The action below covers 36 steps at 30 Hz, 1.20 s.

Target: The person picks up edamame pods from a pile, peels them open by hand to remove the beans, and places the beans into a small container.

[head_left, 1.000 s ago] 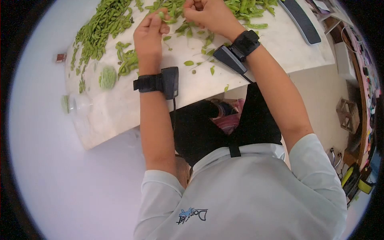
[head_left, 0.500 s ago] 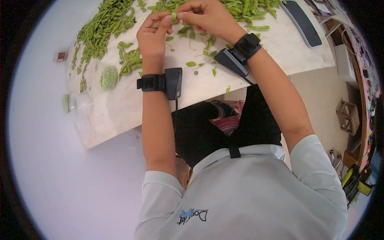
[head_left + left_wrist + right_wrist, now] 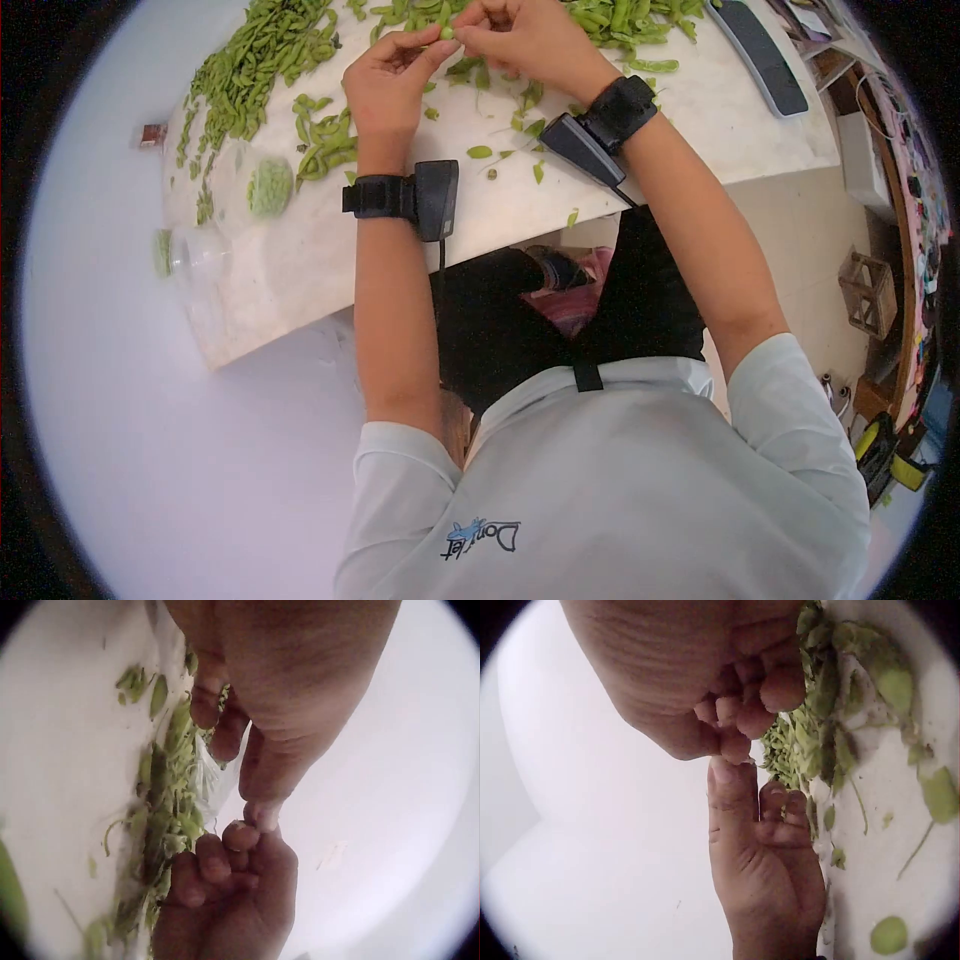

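Observation:
In the head view my left hand (image 3: 388, 95) pinches a small green bean pod (image 3: 447, 33) between thumb and forefinger. My right hand (image 3: 535, 45) meets it from the other side, its thumb and forefinger pinching at the same pod, other fingers curled. Both wrist views show the fingertips together, hiding most of the pod. Beneath and behind the hands lie loose green pods (image 3: 615, 22), with stems and leaf bits scattered nearer me.
A large heap of pods (image 3: 255, 75) covers the far left of the white table (image 3: 290, 270). A smaller pile (image 3: 325, 145) is beside my left wrist. Left of it stands a clear container with green beans (image 3: 270, 187). A dark, flat device (image 3: 760, 60) lies far right.
My right hand has moved left until its fingertips meet those of my left hand at the pod. The left hand has shifted slightly right.

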Available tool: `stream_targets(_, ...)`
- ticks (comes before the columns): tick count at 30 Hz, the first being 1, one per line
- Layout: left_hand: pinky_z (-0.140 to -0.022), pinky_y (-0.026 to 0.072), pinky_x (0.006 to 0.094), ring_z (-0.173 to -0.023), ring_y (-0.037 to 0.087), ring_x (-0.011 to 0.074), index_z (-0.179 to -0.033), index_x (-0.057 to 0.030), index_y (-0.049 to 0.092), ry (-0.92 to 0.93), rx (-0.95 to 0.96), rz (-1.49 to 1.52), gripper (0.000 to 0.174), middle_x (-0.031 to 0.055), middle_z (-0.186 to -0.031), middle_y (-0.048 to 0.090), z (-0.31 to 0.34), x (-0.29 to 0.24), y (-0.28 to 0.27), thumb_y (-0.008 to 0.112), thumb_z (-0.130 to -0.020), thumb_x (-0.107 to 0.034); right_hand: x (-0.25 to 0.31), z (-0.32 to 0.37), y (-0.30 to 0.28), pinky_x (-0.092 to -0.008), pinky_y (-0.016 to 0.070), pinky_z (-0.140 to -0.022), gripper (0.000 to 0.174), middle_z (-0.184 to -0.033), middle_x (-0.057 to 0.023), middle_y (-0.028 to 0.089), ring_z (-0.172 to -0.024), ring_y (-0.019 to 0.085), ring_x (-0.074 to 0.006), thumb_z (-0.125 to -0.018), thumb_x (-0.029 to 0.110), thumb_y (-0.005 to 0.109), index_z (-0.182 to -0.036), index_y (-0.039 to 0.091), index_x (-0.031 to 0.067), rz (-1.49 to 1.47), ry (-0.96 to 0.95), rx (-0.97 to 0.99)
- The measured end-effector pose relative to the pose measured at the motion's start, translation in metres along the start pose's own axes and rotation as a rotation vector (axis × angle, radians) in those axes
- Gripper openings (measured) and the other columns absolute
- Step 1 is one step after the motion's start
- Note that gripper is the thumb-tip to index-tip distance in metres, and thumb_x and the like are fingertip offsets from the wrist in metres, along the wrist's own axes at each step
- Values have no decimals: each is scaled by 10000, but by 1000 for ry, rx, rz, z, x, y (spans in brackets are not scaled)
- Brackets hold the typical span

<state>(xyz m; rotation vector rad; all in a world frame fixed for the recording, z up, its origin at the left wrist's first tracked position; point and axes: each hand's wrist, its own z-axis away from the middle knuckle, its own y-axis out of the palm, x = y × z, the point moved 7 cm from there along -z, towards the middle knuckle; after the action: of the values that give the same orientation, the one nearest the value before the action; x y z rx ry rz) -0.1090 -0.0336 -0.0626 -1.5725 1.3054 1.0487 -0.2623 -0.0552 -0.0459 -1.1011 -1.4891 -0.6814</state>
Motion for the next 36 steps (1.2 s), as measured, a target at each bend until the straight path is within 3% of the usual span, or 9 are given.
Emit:
stream_targets(3,-689,475,195,-752,595,79,-978,35,689,8,6,-40,228,54,-857,679,-1,0,-1,753,-766,-21,-1,-1,0,-247,399,-470,177,-597,-20,556,-497,469,-70,-882,156,601,-781,612,11,3,-14,-11)
stream_targets(6,-781,478,223,-833,608,99,-1022,25,672,-22,42,-138,213,60,-951,678,0,1,2,700,-819,-34,0,0,-1,-252,384,-469,171,-586,-15,524,-490,436,-70,-871,145,605,-756,572,23,-2,-20,-5)
stream_targets(9,-787,473,225,-846,600,98,-1034,24,668,-31,83,-127,217,59,-968,674,0,5,3,692,-828,-39,0,-1,1,-262,364,-476,183,-579,-10,477,-497,392,-72,-849,137,617,-729,519,40,6,-86,6)
stream_targets(16,-725,474,204,-792,589,74,-1012,25,675,-19,106,-45,200,45,-907,675,0,3,6,700,-822,-34,1,-2,1,-281,338,-518,265,-611,-12,420,-559,348,-91,-811,153,647,-698,429,53,66,-208,-18)
stream_targets(27,-765,487,242,-797,600,113,-1091,39,622,-130,137,-51,243,61,-919,661,-2,15,6,648,-871,-61,8,-2,0,-282,341,-524,288,-614,-31,426,-567,368,-99,-819,190,654,-708,431,46,126,-224,-42)
stream_targets(30,-645,455,200,-678,564,74,-1001,16,673,-128,116,106,209,21,-818,659,-3,18,6,721,-808,-49,8,-1,2,-281,349,-527,273,-617,-33,440,-567,380,-98,-822,187,653,-720,443,44,117,-252,-34)
stream_targets(36,-665,456,210,-695,570,92,-1013,19,662,-142,171,139,196,34,-814,653,-3,20,3,694,-829,-42,8,-2,3,-281,357,-529,247,-617,-28,437,-565,379,-97,-808,158,653,-725,451,43,117,-279,11)
